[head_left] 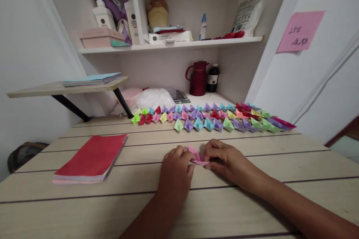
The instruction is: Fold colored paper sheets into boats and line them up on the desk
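Between my hands, low over the wooden table (134,209), is a pink origami paper boat (199,159) with a raised point at its back left. My left hand (177,164) has its fingers curled at the boat's left side, the fingertips on the paper. On the other side, my right hand (223,157) pinches the boat's right end between thumb and fingers. Part of the boat is hidden behind the fingers. Beyond my hands stand rows of small folded paper boats (198,124) in green, purple, blue, red, pink and yellow.
A stack of coloured paper (92,156), red on top, lies at the left. Behind it, a small raised shelf (50,88) carries more paper (92,79). A dark red jug (198,78) and a dark bottle (213,78) stand at the back. A pink note (301,30) hangs at the right.
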`<state>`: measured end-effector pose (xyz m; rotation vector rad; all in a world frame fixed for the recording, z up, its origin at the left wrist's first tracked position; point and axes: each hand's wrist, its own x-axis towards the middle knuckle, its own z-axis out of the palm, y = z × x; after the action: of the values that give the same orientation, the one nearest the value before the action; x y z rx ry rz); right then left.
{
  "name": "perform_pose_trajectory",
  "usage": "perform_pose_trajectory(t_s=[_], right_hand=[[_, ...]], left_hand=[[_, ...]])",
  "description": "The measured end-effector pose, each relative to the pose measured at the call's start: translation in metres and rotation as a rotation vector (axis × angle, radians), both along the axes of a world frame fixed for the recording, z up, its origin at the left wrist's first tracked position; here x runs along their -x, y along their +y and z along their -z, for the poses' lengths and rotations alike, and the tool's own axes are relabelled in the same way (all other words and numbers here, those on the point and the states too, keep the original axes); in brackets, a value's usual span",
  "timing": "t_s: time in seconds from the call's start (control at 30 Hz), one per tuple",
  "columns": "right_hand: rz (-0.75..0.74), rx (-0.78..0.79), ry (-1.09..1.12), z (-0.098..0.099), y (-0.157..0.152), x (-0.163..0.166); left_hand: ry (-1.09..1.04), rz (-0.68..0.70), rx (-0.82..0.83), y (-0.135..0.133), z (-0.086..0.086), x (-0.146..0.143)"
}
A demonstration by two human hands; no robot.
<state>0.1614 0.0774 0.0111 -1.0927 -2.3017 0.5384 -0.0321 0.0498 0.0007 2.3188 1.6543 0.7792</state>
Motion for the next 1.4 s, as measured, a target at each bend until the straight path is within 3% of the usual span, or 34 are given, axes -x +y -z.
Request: perform_pose_trajectory(t_s=[0.57,0.67,0.87,1.13,1.33,1.4], right_hand=[[0.021,0.019,-0.028,0.000,0.002,0.002],[-0.017,-0.024,-0.049,0.000,0.002,0.001],[-0.057,-0.176,-0.173,-0.003,0.002,-0.003],[-0.139,-0.142,-0.112,-0.008,-0.003,0.000],[-0.062,-0.041,0.025,-0.010,-0.005,0.001],[0.004,-0.026,0.079,-0.009,-0.002,0.000]], left_hand=[[0.080,0.005,-0.006,0.002,-0.002,-0.004],[-0.020,-0.003,-0.004,0.002,-0.004,0.002],[-0.336,-0.170,-0.118,0.015,-0.001,0.026],[-0.279,0.014,-0.070,0.014,0.007,0.022],[-0.323,0.003,-0.152,0.008,-0.001,0.018],[-0.280,0.058,-0.179,0.004,-0.005,0.017]])
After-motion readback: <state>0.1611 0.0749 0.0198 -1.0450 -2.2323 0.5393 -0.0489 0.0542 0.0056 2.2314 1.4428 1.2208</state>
